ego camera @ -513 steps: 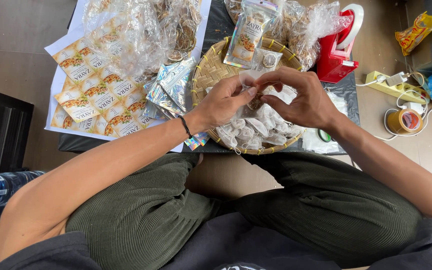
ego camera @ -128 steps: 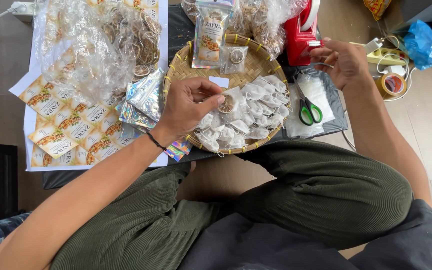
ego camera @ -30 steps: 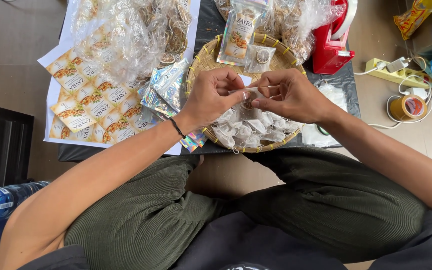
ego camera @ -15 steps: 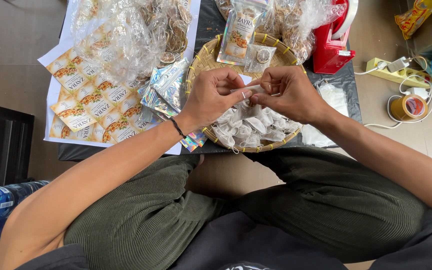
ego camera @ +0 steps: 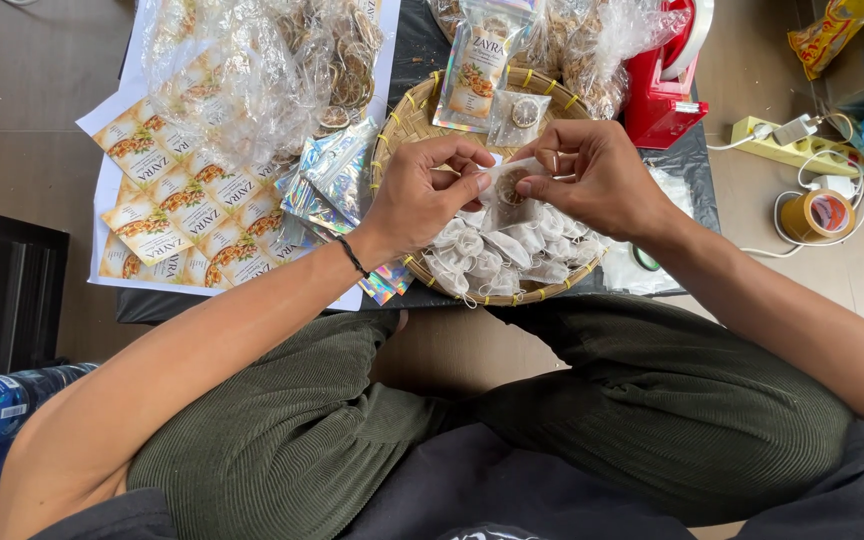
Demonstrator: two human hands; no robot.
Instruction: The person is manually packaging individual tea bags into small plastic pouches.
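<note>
Both hands are working over the round woven bamboo tray (ego camera: pixel 407 115), just above its pile of filled sachets. The left hand (ego camera: pixel 422 195) is pinching one top corner of a small white mesh sachet with a brown dried slice inside (ego camera: pixel 505 190); the right hand (ego camera: pixel 592 175) is pinching the opposite edge, fingers closed on the fabric. The sachet is hanging between the two hands, mouth up.

Judgement on technique: hold the mouth level and taut, keep the slice low in the pouch, and keep the work over the tray so that a dropped piece lands among the pile of white filled sachets (ego camera: pixel 512 255).

Packages by place:
- Upright clear pouch with printed front panel (ego camera: pixel 482 65), leaning at the tray's far rim.
- Sheets of rectangular orange-and-white printed labels (ego camera: pixel 167 195), lying flat to the left.
- Shiny holographic foil pouches (ego camera: pixel 327 180), between labels and tray.
- Red tape dispenser (ego camera: pixel 664 85), far right of the tray.
- Brown tape roll (ego camera: pixel 817 215), well apart on the floor.
</note>
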